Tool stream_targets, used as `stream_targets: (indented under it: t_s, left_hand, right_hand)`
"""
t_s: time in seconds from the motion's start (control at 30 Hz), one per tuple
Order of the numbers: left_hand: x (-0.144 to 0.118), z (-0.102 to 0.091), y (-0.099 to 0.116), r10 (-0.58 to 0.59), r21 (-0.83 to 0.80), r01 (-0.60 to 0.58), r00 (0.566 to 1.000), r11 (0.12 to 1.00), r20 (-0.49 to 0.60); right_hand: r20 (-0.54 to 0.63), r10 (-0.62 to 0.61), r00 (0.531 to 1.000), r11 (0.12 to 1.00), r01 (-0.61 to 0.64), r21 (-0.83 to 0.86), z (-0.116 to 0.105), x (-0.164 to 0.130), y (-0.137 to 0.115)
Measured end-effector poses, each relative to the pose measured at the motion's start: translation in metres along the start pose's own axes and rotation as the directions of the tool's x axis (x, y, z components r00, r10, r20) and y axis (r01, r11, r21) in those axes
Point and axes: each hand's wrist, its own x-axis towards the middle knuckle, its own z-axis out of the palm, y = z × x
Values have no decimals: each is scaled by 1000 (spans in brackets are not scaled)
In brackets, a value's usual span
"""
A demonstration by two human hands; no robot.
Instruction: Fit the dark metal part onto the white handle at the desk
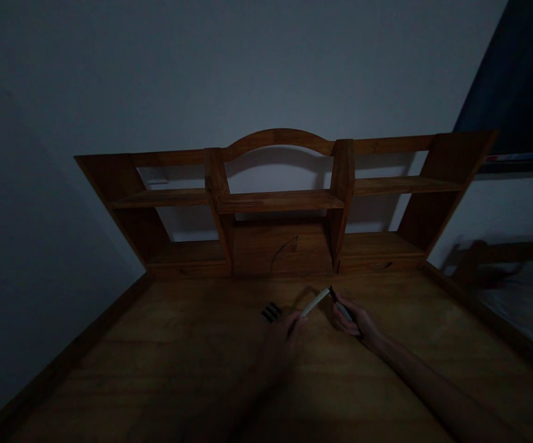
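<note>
My left hand (286, 335) is closed on a pale, narrow strip (316, 302), which slants up to the right from the fingers. In my right hand (356, 320) is a slim hand tool (343, 311) with a dark tip and a greyish handle; the dim light hides its exact kind. The tool's tip meets the far end of the strip, or lies very close to it. Several small black pieces (271, 312) lie side by side on the wooden desk (192, 351), just beyond my left hand.
A wooden shelf unit (281, 202) with open compartments stands along the desk's back edge, against a pale wall (266, 67). A thin dark curved line, perhaps a cord, shows on its middle panel (310, 255). Raised rims (492, 320) border the desk's sides. The room is dim.
</note>
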Motion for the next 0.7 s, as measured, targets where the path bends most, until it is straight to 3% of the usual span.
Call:
stream_targets:
  t_s: [0.2,0.43,0.7]
  left_hand:
    - [4,-4,-6,-53,22,56,993,998,-109]
    - [1,0,0,13,-27,-12,1000,1000,14]
    - [3,2,-8,10,-33,-10,1000,999,-2]
  right_hand:
    - [-15,-13,1000,1000,13,-12,-3,0,2]
    - [-110,107,988,986,-119,-114,-3,-1,2]
    - [-87,92,992,987,-103,-120,-12,3,9]
